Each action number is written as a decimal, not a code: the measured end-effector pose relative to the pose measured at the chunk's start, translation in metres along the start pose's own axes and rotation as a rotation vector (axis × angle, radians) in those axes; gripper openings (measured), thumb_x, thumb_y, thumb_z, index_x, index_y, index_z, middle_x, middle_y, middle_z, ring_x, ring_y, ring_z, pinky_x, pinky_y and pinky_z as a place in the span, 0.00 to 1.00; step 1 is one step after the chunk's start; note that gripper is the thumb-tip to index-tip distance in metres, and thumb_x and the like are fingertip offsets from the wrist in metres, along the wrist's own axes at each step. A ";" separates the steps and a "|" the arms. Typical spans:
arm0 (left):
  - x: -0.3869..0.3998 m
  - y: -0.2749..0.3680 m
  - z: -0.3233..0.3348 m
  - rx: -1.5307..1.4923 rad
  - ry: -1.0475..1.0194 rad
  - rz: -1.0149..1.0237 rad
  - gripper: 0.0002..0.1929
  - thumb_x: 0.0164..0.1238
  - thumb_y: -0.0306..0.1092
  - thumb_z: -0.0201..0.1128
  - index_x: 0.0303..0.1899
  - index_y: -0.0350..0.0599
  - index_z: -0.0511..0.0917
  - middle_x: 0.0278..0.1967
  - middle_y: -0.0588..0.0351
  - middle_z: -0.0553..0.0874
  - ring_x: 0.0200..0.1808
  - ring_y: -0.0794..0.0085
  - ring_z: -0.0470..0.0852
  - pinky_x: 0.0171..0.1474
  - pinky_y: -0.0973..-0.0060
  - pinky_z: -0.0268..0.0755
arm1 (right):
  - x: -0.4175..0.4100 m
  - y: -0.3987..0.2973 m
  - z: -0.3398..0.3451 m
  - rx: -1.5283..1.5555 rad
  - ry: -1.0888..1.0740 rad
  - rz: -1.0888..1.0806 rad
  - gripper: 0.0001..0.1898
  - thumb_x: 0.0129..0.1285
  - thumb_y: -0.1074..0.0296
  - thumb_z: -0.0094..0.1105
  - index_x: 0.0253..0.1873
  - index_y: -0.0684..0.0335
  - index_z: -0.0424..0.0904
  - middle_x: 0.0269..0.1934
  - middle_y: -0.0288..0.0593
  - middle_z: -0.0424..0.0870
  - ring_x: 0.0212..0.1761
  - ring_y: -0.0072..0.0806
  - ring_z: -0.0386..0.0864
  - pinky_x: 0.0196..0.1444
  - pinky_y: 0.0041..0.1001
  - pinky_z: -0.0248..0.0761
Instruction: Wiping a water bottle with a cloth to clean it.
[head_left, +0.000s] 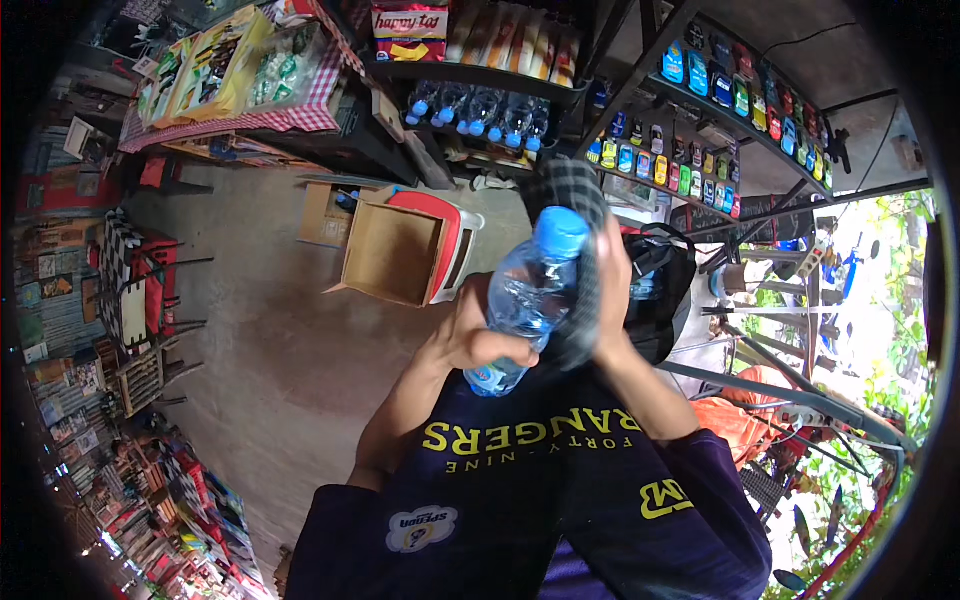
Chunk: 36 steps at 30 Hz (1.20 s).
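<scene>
My left hand (480, 330) grips a clear plastic water bottle (529, 289) low on its body, thumb across the front. The bottle is tilted, its blue cap (561, 233) up and to the right. A dark checked cloth (574, 187), partly blurred, lies along the bottle's right side. My right hand (613, 277) presses this cloth flat against the bottle from the right; most of its fingers are hidden behind the cloth.
An open cardboard box (394, 255) rests on a red and white stool or cooler (457, 240). Ahead, a shelf holds upturned water bottles (484, 112). Toy cars (660, 170) line racks at the right, above a black bag (667, 300). A checked-cloth table (300, 116) bears snacks.
</scene>
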<state>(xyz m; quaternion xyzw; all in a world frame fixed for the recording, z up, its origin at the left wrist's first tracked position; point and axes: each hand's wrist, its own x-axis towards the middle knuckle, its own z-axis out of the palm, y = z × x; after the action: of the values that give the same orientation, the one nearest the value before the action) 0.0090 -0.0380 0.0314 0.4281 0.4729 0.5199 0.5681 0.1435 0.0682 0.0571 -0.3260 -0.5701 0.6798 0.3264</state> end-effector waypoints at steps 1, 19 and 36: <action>-0.003 -0.008 0.002 -0.118 0.086 -0.042 0.34 0.42 0.41 0.69 0.54 0.35 0.73 0.48 0.52 0.82 0.45 0.68 0.80 0.52 0.72 0.72 | -0.014 -0.007 0.006 -0.092 -0.006 -0.062 0.34 0.68 0.47 0.46 0.66 0.74 0.59 0.56 0.55 0.75 0.59 0.40 0.72 0.61 0.36 0.63; -0.006 -0.048 -0.021 -1.288 0.022 0.212 0.42 0.63 0.70 0.48 0.65 0.41 0.65 0.60 0.45 0.75 0.59 0.56 0.76 0.61 0.57 0.69 | -0.039 0.006 0.025 -0.691 -0.361 -0.681 0.27 0.56 0.58 0.60 0.62 0.59 0.74 0.66 0.67 0.62 0.69 0.60 0.61 0.67 0.45 0.58; 0.004 -0.012 0.013 -0.820 0.476 0.137 0.39 0.62 0.70 0.49 0.59 0.41 0.70 0.50 0.52 0.81 0.49 0.66 0.81 0.50 0.65 0.76 | -0.017 0.020 0.012 -0.270 -0.241 -0.330 0.36 0.60 0.56 0.58 0.67 0.73 0.59 0.66 0.69 0.61 0.67 0.56 0.65 0.68 0.40 0.56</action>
<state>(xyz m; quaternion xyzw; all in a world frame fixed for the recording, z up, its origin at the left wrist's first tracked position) 0.0244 -0.0349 0.0216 0.0677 0.3163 0.7836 0.5304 0.1421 0.0455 0.0401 -0.1857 -0.7363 0.5688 0.3160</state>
